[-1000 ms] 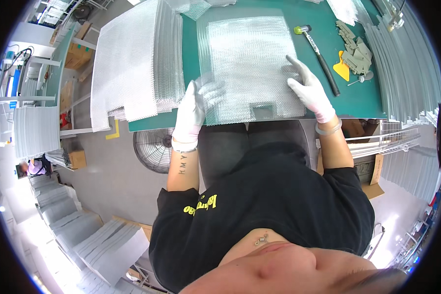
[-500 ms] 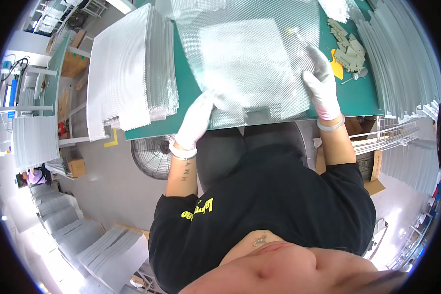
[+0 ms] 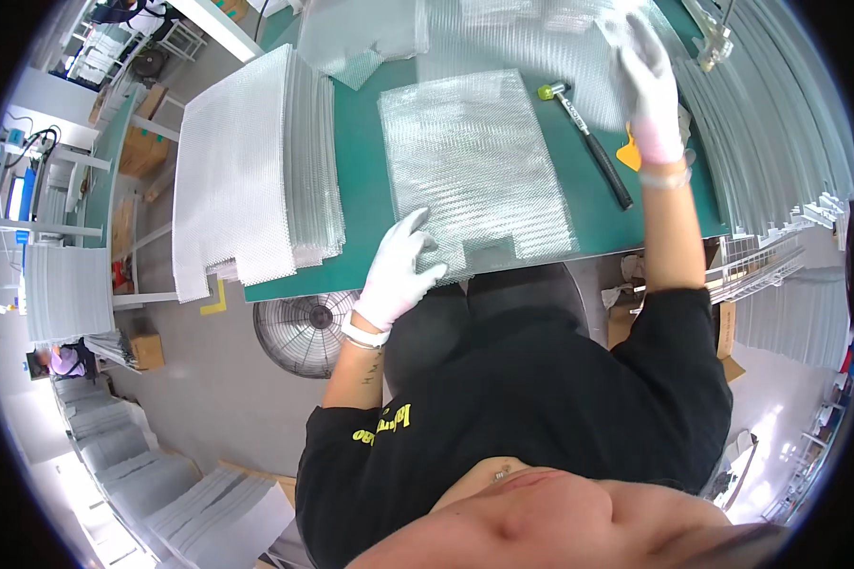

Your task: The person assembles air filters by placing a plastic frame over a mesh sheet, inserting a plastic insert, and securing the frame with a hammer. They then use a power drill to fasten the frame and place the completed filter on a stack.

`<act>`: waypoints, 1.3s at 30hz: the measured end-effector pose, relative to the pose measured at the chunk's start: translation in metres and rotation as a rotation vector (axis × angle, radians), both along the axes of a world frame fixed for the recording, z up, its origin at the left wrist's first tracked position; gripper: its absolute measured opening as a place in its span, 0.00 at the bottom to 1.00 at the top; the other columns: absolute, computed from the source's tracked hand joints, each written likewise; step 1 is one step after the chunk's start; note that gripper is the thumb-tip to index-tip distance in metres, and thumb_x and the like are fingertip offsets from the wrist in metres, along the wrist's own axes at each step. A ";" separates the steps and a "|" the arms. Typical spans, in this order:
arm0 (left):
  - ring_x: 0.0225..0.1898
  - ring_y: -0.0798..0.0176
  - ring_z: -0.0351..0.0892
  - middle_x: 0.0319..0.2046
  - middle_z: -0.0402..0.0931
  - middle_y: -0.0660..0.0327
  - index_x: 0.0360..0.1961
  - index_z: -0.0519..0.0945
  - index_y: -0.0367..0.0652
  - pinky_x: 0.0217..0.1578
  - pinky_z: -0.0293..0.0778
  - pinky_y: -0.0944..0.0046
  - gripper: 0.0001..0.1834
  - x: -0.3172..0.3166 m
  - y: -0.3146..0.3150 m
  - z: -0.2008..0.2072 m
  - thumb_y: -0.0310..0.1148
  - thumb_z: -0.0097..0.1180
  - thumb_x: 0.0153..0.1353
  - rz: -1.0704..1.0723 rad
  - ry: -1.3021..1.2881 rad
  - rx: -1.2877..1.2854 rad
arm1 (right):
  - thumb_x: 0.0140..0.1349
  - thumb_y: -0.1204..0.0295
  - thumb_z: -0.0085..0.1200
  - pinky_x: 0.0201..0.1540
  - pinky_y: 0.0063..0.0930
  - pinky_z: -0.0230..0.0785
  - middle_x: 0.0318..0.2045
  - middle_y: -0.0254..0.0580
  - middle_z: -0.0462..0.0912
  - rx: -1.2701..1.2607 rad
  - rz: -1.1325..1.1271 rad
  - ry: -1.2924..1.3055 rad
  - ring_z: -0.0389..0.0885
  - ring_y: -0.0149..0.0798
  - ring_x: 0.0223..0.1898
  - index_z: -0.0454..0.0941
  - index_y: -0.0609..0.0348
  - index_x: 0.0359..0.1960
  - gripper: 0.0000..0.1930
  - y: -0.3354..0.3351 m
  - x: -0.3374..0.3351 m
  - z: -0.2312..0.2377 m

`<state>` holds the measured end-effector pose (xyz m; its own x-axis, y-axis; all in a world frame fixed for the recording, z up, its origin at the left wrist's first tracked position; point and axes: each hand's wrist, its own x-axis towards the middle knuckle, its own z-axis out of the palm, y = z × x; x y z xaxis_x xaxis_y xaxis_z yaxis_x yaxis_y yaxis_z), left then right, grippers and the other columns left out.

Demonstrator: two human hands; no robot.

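A rectangular piece of clear plastic mesh (image 3: 474, 161) with notches along its near edge lies flat on the green table. My left hand (image 3: 399, 270), in a white glove with grey fingertips, is open at its near left corner, fingers apart. My right hand (image 3: 647, 95), gloved the same way, reaches to the far right over a larger translucent mesh sheet (image 3: 541, 57). Glare washes out those fingers, so whether they grip the sheet is unclear. Between the small piece and my right forearm lies a hammer (image 3: 588, 137) with a black handle and a yellow-green head.
A tall stack of mesh sheets (image 3: 242, 171) stands left on the table (image 3: 356, 142); another stack (image 3: 769, 123) runs along the right. A yellow scraper-like tool (image 3: 627, 152) lies by my right wrist. More clear sheets (image 3: 361, 33) lie at the back. A floor fan (image 3: 304, 332) stands below.
The large mesh sheet has gone from over the small piece to the far side, uncovering the hammer. My right hand has moved far and right; my left has let go and moved slightly nearer.
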<state>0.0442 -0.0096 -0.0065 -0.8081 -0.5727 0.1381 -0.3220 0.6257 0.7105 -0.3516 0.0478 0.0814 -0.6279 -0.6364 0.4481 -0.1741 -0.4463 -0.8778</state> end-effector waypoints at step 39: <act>0.67 0.46 0.66 0.67 0.62 0.40 0.63 0.68 0.30 0.65 0.66 0.56 0.29 -0.002 0.020 -0.013 0.27 0.58 0.62 0.401 0.167 0.188 | 0.62 0.80 0.57 0.67 0.32 0.60 0.66 0.53 0.69 0.492 -0.061 0.086 0.70 0.42 0.66 0.63 0.69 0.68 0.31 0.096 0.124 -0.098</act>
